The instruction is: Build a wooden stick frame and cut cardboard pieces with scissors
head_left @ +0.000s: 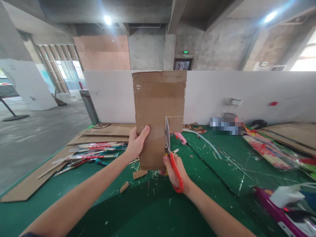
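Observation:
A piece of brown cardboard (153, 108) stands upright in front of me, above the green table. My left hand (137, 143) grips its left edge, thumb on the near face and the other fingers hidden behind. In my right hand (178, 171) is a pair of scissors with orange handles (177, 174). Their blades point up and lie along a vertical cut in the right part of the cardboard. A flap (175, 124) sticks out to the right beside the blades, under a horizontal line near its top. Fingers of my right hand are partly hidden behind the handles.
Small cardboard scraps (139, 174) and shavings litter the green table (138, 210). Wrapped sticks (96, 154) and cardboard sheets (111, 129) lie left. A pink glue gun (181, 138) with a black cable is behind the scissors. A purple power strip (271, 207) lies front right; a white partition (209, 95) stands behind.

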`<state>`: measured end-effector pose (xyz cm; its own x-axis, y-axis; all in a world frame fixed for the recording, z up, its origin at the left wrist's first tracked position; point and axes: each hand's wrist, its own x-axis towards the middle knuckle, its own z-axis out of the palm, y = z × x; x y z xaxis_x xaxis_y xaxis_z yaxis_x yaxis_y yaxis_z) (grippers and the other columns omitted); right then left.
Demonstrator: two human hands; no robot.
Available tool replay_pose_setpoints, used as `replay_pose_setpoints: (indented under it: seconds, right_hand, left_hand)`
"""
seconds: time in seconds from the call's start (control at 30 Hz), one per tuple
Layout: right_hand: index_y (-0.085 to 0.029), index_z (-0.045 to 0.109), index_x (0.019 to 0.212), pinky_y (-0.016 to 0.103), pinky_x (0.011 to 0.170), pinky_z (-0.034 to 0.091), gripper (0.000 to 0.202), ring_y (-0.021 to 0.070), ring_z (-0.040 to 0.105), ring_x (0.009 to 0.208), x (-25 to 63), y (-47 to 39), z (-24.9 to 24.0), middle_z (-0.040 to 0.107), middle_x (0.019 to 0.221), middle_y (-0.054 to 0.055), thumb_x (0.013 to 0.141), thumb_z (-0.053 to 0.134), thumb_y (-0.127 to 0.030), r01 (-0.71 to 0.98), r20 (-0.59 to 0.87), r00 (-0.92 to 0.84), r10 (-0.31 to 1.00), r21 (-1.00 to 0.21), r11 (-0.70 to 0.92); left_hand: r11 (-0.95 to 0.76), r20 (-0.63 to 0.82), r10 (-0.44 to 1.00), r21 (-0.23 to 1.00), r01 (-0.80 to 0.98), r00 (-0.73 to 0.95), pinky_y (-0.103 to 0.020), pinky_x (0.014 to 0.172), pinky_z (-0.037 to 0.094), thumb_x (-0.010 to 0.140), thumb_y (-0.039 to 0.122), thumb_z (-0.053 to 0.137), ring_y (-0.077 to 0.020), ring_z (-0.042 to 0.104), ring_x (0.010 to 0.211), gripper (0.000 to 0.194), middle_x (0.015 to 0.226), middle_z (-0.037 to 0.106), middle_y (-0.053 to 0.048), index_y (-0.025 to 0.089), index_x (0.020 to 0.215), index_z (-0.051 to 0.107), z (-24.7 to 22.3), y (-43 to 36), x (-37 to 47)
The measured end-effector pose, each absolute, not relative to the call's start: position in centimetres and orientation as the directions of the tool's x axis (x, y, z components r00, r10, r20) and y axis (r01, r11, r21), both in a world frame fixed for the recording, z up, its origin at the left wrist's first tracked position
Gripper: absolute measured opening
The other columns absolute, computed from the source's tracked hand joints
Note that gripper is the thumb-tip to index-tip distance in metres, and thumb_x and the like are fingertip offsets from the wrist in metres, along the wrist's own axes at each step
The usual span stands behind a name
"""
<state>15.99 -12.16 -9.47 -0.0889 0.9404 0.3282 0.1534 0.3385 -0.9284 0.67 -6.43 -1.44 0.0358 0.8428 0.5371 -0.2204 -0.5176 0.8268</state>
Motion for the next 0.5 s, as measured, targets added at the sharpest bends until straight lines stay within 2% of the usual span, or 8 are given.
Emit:
replay_pose_setpoints:
  seconds: [0.27,0.5]
  right_hand:
    - [-0.018,0.047,0.079,0.022,0.038,0.048,0.037,0.0126,0.058,0.042,16.03,-12.49,-9.27,0.061,0.073,0.003,0.087,0.042,-0.054,0.213,0.328,-0.082,0.941,-0.917,0.338]
    - [-0.017,0.048,0.079,0.021,0.037,0.047,0.039,0.0131,0.059,0.04,15.95,-12.42,-9.27,0.06,0.069,0.002,0.088,0.04,-0.054,0.234,0.318,-0.071,0.945,-0.916,0.326]
  left_hand:
    - [-0.496,0.516,0.856,0.838,-0.227,0.034,-0.024,0.067,0.05,0.08,0.04,0.061,-0.0158,0.062,0.072,0.033,0.087,0.07,-0.007,0.01,0.093,0.066,-1.29,-6.68,0.69]
    - [-0.496,0.514,0.858,0.839,-0.226,0.026,-0.023,0.066,0.05,0.079,0.041,0.061,-0.0161,0.062,0.074,0.034,0.086,0.07,-0.006,0.011,0.092,0.065,-1.3,-6.71,0.68]
